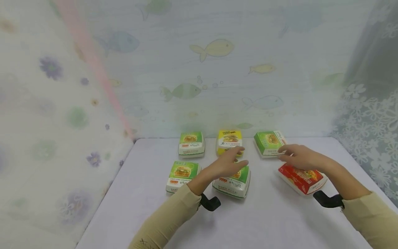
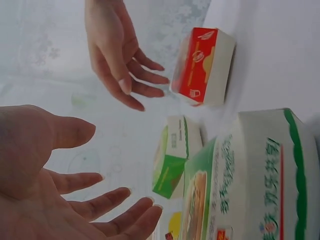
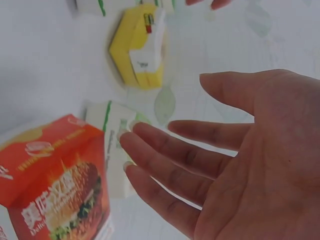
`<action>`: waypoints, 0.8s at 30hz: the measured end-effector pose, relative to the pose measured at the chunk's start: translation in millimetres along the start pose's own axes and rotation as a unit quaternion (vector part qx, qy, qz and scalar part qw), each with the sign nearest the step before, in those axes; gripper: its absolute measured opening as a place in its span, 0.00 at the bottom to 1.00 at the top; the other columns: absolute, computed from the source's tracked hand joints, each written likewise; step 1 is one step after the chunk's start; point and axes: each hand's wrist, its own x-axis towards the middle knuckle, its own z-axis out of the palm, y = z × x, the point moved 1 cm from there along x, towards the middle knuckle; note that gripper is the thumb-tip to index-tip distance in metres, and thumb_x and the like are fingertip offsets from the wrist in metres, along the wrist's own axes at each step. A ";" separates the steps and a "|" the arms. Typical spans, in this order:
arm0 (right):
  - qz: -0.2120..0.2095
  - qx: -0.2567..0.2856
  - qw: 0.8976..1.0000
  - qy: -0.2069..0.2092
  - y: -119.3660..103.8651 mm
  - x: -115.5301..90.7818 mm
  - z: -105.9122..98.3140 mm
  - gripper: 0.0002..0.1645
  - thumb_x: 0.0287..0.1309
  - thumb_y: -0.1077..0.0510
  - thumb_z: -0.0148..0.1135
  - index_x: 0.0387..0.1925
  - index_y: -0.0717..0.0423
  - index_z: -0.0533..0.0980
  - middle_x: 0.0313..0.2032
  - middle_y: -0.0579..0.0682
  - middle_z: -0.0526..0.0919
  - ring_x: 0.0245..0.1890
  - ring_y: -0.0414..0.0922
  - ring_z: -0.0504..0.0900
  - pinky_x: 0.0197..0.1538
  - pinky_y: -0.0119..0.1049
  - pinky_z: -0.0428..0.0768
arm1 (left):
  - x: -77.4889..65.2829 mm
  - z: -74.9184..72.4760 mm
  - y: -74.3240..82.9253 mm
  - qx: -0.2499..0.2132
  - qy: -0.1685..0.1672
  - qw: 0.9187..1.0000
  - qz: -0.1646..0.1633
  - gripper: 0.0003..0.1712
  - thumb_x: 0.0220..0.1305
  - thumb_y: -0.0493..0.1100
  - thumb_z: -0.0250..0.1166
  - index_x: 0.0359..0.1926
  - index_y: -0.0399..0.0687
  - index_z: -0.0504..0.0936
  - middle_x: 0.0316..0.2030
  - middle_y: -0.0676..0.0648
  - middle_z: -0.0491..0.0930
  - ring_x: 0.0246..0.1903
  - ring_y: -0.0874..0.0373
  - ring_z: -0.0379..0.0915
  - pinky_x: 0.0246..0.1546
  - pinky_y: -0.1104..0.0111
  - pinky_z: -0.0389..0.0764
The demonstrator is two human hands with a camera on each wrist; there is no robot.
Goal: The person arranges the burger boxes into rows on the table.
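My left hand [image 1: 226, 164] hovers over the front middle green-and-white burger box [image 1: 231, 186], its fingers spread and holding nothing. In the left wrist view that box [image 2: 260, 175] stands just beside the fingertips, apart from them. My right hand [image 1: 300, 157] is above the red burger box [image 1: 301, 178] at the right, fingers loosely extended with nothing in them. The right wrist view shows a gap between this hand [image 3: 235, 165] and the red box [image 3: 60, 180]. Behind the hands are a yellow burger box [image 1: 230, 138] and a tilted green burger box [image 1: 268, 143].
Two more green-and-white boxes stand at the left, one at the back [image 1: 191, 145] and one in front [image 1: 182, 174]. All rest on a white-covered table [image 1: 130, 214]. A fish-patterned curtain [image 1: 217, 76] hangs behind, and a flowered one [image 1: 49, 138] lines the left side.
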 end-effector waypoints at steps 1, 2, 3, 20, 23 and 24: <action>0.002 -0.001 1.000 0.003 1.8 1.0 -2.4 0.34 0.74 0.47 0.57 0.66 0.70 0.69 0.52 0.68 0.81 0.46 0.54 0.82 0.45 0.50 0.85 | 4.2 1.7 2.4 0.002 0.000 1.000 -0.001 0.34 0.77 0.56 0.57 0.78 0.55 0.62 0.71 0.48 0.69 0.65 0.51 0.72 0.61 0.59 0.76; 0.004 -0.003 1.000 0.004 4.0 2.5 -4.8 0.34 0.74 0.47 0.56 0.66 0.71 0.68 0.52 0.69 0.80 0.45 0.54 0.82 0.45 0.51 0.85 | 9.0 3.6 4.7 0.000 0.001 1.000 -0.002 0.33 0.77 0.56 0.57 0.77 0.56 0.62 0.71 0.49 0.70 0.64 0.52 0.72 0.61 0.60 0.77; 0.009 -0.003 1.000 0.007 6.3 4.1 -7.3 0.34 0.75 0.47 0.56 0.66 0.71 0.68 0.53 0.70 0.80 0.45 0.55 0.83 0.45 0.51 0.85 | 13.7 5.4 7.1 -0.002 0.001 1.000 -0.003 0.33 0.77 0.56 0.57 0.77 0.56 0.62 0.70 0.49 0.71 0.64 0.53 0.73 0.60 0.61 0.77; 0.073 0.018 0.996 0.041 42.5 54.7 -37.2 0.40 0.76 0.49 0.48 0.71 0.79 0.53 0.65 0.83 0.62 0.63 0.78 0.66 0.59 0.70 0.72 | 100.1 54.1 20.6 -0.122 0.046 0.976 -0.172 0.49 0.70 0.62 0.64 0.80 0.46 0.54 0.75 0.44 0.62 0.63 0.49 0.74 0.65 0.56 0.74; 0.096 0.048 0.994 0.031 45.6 66.7 -38.9 0.42 0.77 0.51 0.46 0.73 0.79 0.47 0.69 0.83 0.53 0.66 0.78 0.61 0.63 0.70 0.70 | 112.9 62.9 21.7 -0.167 0.048 0.966 -0.190 0.49 0.69 0.59 0.66 0.79 0.44 0.54 0.74 0.41 0.63 0.48 0.47 0.81 0.54 0.55 0.82; 0.104 0.060 0.992 0.028 46.5 70.2 -39.2 0.42 0.77 0.52 0.45 0.74 0.79 0.46 0.70 0.82 0.49 0.67 0.78 0.59 0.63 0.69 0.69 | 116.0 65.2 22.4 -0.180 0.049 0.963 -0.196 0.50 0.69 0.58 0.66 0.80 0.44 0.52 0.76 0.41 0.60 0.47 0.46 0.81 0.54 0.55 0.82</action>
